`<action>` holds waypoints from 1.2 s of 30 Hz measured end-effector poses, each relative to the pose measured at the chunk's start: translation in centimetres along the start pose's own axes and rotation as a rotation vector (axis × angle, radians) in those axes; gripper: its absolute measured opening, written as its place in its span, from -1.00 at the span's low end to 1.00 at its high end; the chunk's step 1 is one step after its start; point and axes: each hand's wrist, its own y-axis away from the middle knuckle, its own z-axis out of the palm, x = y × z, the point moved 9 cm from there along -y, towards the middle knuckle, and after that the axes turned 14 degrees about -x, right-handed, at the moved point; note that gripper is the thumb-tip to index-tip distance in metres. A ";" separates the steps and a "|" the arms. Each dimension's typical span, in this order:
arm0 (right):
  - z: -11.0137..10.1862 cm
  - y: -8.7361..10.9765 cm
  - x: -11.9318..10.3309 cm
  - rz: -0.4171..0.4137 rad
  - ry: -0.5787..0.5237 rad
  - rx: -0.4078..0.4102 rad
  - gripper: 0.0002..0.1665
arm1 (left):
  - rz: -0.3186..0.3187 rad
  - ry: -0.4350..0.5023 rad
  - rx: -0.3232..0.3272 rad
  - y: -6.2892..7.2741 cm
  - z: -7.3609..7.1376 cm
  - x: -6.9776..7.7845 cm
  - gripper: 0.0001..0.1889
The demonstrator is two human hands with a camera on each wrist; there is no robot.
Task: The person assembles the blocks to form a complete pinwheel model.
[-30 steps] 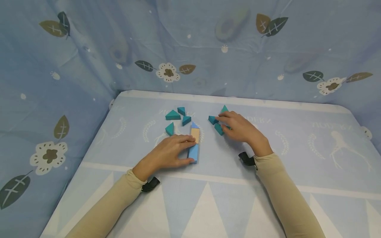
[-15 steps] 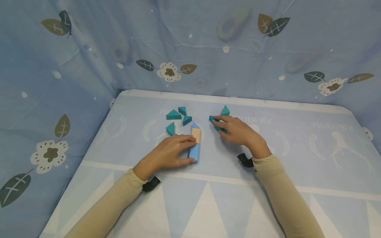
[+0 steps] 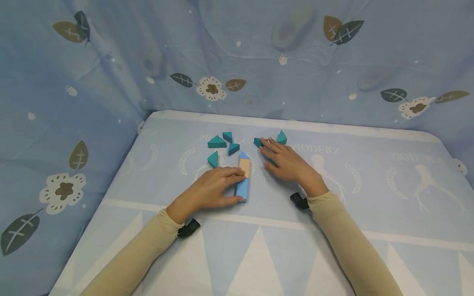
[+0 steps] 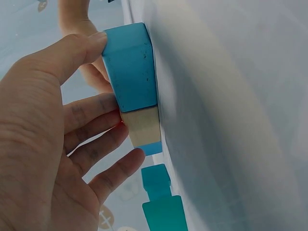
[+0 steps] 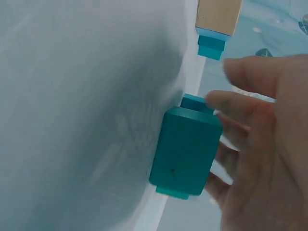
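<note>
In the head view a row lies on the table: a light-blue block (image 3: 242, 191) nearest, a natural-wood block (image 3: 245, 165) beyond it, and a small blue triangular block (image 3: 244, 155) at the far tip. My left hand (image 3: 207, 187) rests along the left side of this row, thumb at the blue block's near end, fingertips against the wood. My right hand (image 3: 290, 165) spreads over some teal blocks, partly hiding them. Its index finger touches a small dark-teal block (image 3: 258, 142); a larger teal block (image 5: 185, 151) stands beside the fingers in the right wrist view.
Left of the row's tip lie several teal triangular blocks (image 3: 217, 142). Another teal triangle (image 3: 282, 137) sits just beyond my right hand. The patterned tabletop (image 3: 370, 164) ends at a patterned blue curtain (image 3: 252, 61) behind and at the left.
My right hand has moved left and slightly away, its fingers spreading over the teal blocks. The small dark-teal block under it has shifted left and farther off. The left hand holds its place.
</note>
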 end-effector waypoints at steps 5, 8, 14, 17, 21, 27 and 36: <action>-0.9 1.0 0.1 0.017 -0.043 -0.047 -0.34 | -0.009 0.010 -0.003 0.0 0.0 -0.1 -0.38; -1.3 2.0 0.1 0.069 -0.051 -0.101 -0.34 | -0.012 0.010 0.000 0.0 0.0 -0.1 -0.38; -1.9 3.5 -0.8 0.146 -0.037 -0.186 -0.39 | -0.010 0.012 0.009 0.1 -0.1 0.0 -0.39; -2.0 4.2 -1.2 0.175 -0.043 -0.209 -0.42 | -0.004 0.009 0.009 0.1 -0.2 0.0 -0.39; -1.9 4.7 -1.3 0.225 -0.061 -0.256 -0.44 | 0.001 0.001 0.008 0.1 -0.2 0.1 -0.39; -1.6 4.4 -1.5 0.201 -0.041 -0.258 -0.45 | -0.003 0.002 0.003 0.0 -0.2 0.1 -0.39; -1.0 3.4 -1.4 0.178 0.006 -0.222 -0.39 | -0.007 0.016 -0.003 0.0 -0.1 0.1 -0.38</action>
